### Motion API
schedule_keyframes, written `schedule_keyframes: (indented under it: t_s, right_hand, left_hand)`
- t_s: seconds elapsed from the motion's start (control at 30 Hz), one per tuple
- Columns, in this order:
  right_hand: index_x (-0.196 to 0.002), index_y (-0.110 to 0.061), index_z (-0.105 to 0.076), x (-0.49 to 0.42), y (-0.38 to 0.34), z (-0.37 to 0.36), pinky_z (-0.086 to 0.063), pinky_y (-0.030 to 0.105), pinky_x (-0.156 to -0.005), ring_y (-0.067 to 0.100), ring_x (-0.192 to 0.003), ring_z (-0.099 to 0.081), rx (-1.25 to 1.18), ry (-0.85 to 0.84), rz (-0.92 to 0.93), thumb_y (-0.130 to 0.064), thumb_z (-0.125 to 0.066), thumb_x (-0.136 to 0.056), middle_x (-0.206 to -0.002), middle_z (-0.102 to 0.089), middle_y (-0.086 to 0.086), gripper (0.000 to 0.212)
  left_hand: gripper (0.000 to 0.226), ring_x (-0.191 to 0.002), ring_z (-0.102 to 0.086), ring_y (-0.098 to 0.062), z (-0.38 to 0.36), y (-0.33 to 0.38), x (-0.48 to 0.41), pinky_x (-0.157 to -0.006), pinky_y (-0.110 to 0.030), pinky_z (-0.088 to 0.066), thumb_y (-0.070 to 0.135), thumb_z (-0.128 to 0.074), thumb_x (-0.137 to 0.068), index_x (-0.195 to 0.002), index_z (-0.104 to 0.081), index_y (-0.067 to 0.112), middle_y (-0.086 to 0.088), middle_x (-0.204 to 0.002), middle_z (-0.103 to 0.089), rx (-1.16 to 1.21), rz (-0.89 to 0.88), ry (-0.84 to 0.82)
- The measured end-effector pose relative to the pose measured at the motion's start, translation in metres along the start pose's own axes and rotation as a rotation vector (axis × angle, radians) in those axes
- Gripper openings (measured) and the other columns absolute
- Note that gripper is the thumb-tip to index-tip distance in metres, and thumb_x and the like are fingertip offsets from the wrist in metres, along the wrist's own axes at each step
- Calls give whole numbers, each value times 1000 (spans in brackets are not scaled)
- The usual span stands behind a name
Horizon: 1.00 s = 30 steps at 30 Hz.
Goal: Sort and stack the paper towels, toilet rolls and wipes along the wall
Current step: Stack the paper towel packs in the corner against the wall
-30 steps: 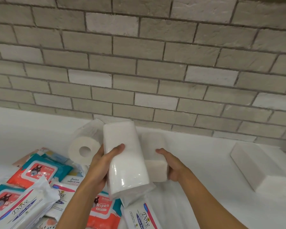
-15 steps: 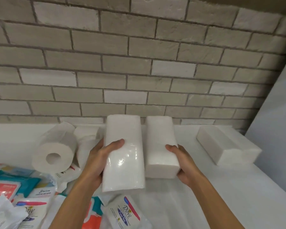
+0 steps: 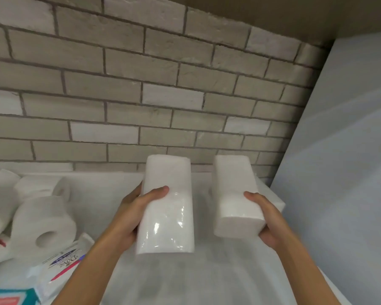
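My left hand [image 3: 136, 214] grips a white plastic-wrapped paper towel pack [image 3: 166, 208], held up over the white table [image 3: 207, 278]. My right hand [image 3: 266, 219] grips a second white paper towel pack [image 3: 235, 194] just to its right, a gap between the two. Behind the right pack, another paper towel pack [image 3: 275, 200] lies on the table near the right corner, mostly hidden. Toilet rolls [image 3: 42, 225] lie at the left. A Dove wipes pack [image 3: 62, 260] and a teal and red wipes pack [image 3: 9, 297] lie at the lower left.
A grey brick wall [image 3: 141, 95] runs along the back of the table. A plain pale blue-grey panel [image 3: 339, 172] closes off the right side, meeting the brick wall at the corner.
Both hands have carried their packs to the right, toward the corner, and the packs have drawn apart. The view has swung right, so the wipes pile has slid to the left edge.
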State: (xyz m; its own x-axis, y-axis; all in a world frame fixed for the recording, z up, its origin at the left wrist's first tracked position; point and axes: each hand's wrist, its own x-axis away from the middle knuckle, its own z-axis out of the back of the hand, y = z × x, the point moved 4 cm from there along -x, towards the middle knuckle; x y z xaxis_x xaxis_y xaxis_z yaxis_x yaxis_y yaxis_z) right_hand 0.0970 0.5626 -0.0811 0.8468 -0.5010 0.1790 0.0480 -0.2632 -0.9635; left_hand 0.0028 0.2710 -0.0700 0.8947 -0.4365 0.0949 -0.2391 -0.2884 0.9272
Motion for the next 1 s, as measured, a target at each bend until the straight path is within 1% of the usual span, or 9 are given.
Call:
schedule_keyframes:
  t_s: [0.1, 0.2, 0.3, 0.33, 0.47, 0.7, 0.83, 0.93, 1.0]
  right_hand:
    - [-120, -18, -64, -21, -21, 41, -56, 41, -78, 31, -99, -69, 38, 14, -21, -33, -75, -74, -109, -73, 10, 50]
    - [-119, -14, -67, -45, -39, 77, -55, 46, -88, 33, -101, -69, 78, 18, -52, -34, -77, -72, -108, -73, 11, 52]
    - [-112, -12, -69, -72, -54, 105, -58, 41, -73, 32, -88, -71, 134, 11, -96, -32, -79, -68, -102, -75, 13, 49]
    - [-112, -12, -69, -82, -58, 113, -57, 41, -72, 33, -89, -71, 157, 8, -107, -32, -79, -68, -102, -75, 13, 50]
    - [-114, -10, -67, -124, -70, 144, -57, 52, -79, 37, -94, -71, 236, 41, -133, -33, -83, -60, -101, -74, 16, 61]
    - [-113, -8, -68, -188, -78, 163, -58, 46, -72, 35, -90, -72, 295, -19, -162, -36, -87, -48, -99, -75, 16, 74]
    - [-115, -8, -67, -214, -74, 166, -58, 43, -72, 35, -92, -71, 299, -66, -192, -36, -84, -58, -102, -74, 17, 66]
    - [-114, -8, -68, -228, -68, 170, -58, 43, -74, 35, -94, -71, 294, -71, -218, -35, -82, -61, -102, -74, 17, 62]
    - [-114, -9, -68, -235, -63, 173, -58, 43, -77, 35, -94, -71, 289, -64, -229, -36, -81, -61, -101, -74, 16, 60]
  left_hand:
    - [43, -88, -74, -32, -38, -11, -14, -71, -39, -57, 26, -78, -72, -113, -68, 18, -13, -102, -76, -5, 26, -43]
    - [42, -93, -74, -32, -75, -21, -31, -76, -40, -58, 25, -78, -75, -116, -68, 20, -11, -104, -76, -26, 46, -75]
    - [41, -94, -74, -31, -105, -31, -49, -80, -42, -58, 25, -78, -77, -116, -67, 20, -9, -105, -76, -37, 45, -65]
    - [42, -94, -74, -31, -114, -33, -55, -82, -44, -58, 25, -79, -77, -117, -67, 21, -9, -105, -76, -37, 48, -58]
    - [40, -95, -74, -30, -146, -45, -76, -87, -47, -57, 28, -78, -78, -116, -67, 21, -8, -104, -76, -33, 58, -22]
    - [45, -95, -74, -28, -188, -65, -111, -88, -48, -57, 31, -81, -75, -117, -66, 23, -6, -105, -76, -68, 71, 8]
    - [49, -95, -74, -26, -201, -72, -133, -86, -45, -58, 32, -83, -74, -119, -65, 23, -5, -105, -76, -94, 73, 12]
    - [60, -94, -74, -24, -206, -80, -153, -89, -45, -57, 36, -86, -69, -123, -62, 22, -2, -105, -76, -118, 87, 42]
    - [84, -94, -74, -23, -206, -85, -167, -89, -45, -57, 44, -90, -59, -132, -55, 23, 0, -108, -76, -131, 107, 75]
